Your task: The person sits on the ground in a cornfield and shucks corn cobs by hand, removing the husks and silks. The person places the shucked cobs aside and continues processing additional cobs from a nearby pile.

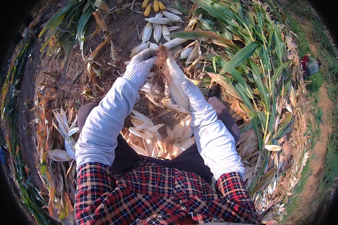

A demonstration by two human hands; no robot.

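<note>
In the middle, an ear of corn in a pale dry husk stands tilted between my gloved hands. My right hand is closed around its lower part. My left hand, in a white knit glove, pinches at the brown corn silk by its tip. Beyond the hands lie several husk-covered ears and several bare yellow ears. Loose pale husks cover the soil between my legs.
Cut green corn stalks are heaped along the right, over dry leaves. More stalks lie at the upper left. A peeled-back husk is beside my left leg. A person is far off at the right edge.
</note>
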